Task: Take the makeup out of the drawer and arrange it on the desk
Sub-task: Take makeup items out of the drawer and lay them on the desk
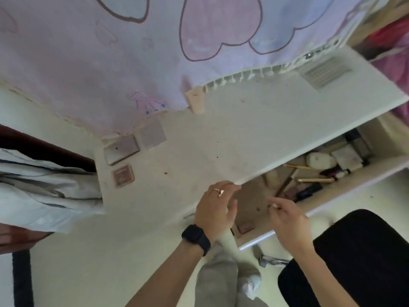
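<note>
The white desk (232, 138) carries three flat makeup cases at its left end: a pinkish compact (122, 148), a pale square palette (152, 134) and a small red-brown compact (123, 175). A pale tube (195, 101) stands near the curtain. Below the desk edge the drawer (332, 193) is pulled out, with several pencils, tubes and jars at its right end and a small reddish compact (245, 227) at its near left. My left hand (218, 207), with ring and black watch, hovers open over the drawer's left end. My right hand (287, 218) has its fingertips pinched, blurred, with nothing clearly in them.
A pink and lilac curtain (132, 52) hangs over the back of the desk. A white vent-like grid (325, 72) lies at the desk's far right. Folded pale cloth (44, 191) sits left of the desk. A black chair seat (354, 258) is at lower right.
</note>
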{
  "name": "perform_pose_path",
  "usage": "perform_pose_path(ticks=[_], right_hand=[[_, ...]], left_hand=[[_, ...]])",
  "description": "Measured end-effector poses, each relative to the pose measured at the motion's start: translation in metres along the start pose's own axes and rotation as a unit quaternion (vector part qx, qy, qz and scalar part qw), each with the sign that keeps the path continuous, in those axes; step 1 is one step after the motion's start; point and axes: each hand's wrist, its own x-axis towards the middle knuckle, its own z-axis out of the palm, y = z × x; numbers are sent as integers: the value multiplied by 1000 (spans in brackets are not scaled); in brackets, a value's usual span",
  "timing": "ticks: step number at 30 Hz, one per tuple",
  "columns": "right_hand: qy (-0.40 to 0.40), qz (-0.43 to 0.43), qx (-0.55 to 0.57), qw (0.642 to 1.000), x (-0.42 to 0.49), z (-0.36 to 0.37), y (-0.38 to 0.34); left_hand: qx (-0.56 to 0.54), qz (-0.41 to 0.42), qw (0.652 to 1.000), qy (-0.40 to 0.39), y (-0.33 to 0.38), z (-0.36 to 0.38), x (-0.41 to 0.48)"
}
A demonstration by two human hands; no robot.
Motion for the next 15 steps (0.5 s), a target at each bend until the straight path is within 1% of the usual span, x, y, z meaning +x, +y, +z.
perform_pose_path(ticks=[2,3,5,7,9,10,13,15], right_hand=[[37,-26,-83,995,-15,-9,33],[46,-46,-122,990,-21,-13,46],[44,-89,-165,981,-28,-20,65],[40,-119,-180,976,-32,-23,75],[48,-127,-188,973,-31,-22,78],[53,-125,-189,973,-30,-22,79],[73,-120,-164,976,-25,-21,82],[78,-119,-144,979,-24,-20,85]], left_hand=[[-23,23,998,-49,25,36,-5],[-26,16,996,-79,33,53,-7],[-7,-30,986,-163,44,82,-9],[8,-101,965,-241,48,107,-9],[7,-191,940,-282,46,122,-5],[21,-216,928,-303,44,128,-3],[81,-199,887,-410,42,133,5],[74,-195,875,-437,45,130,9]])
